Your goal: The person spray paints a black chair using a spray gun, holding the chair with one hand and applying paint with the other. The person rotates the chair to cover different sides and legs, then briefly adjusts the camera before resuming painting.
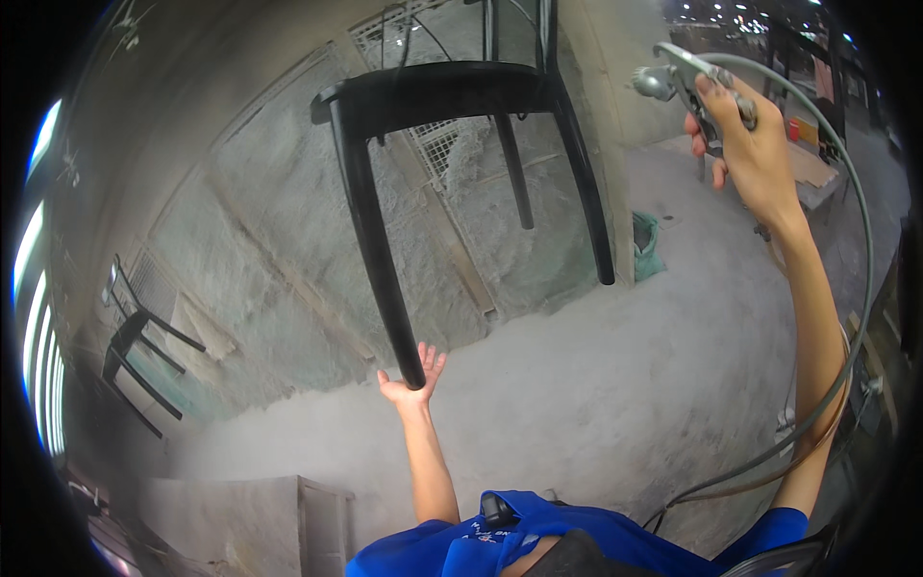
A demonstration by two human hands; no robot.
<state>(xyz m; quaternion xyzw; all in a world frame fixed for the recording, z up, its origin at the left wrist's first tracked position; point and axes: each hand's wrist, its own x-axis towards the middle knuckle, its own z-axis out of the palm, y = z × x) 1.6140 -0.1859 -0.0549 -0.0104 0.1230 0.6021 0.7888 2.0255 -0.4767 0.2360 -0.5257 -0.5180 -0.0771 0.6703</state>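
Observation:
A glossy black chair (pixel 437 96) hangs in front of me, its legs pointing down. My left hand (pixel 413 380) is at the foot of its nearest leg, palm up and fingers spread. The leg's end overlaps the palm and seems to touch it; the fingers are not wrapped round it. Raised at the upper right, my right hand (pixel 755 144) grips a metal spray gun (pixel 687 82), whose nozzle faces left toward the chair. A grey hose (pixel 851 183) runs from the gun down past my right forearm. The top of the chair is cut off by the frame.
Behind the chair stands a dusty, paint-coated wall of filter panels (pixel 298 231). Another black chair (pixel 135 337) hangs at the far left. A box-like stand (pixel 240 519) is at the lower left. A green sack (pixel 648 245) sits by the wall's right edge, near a low table (pixel 812 168).

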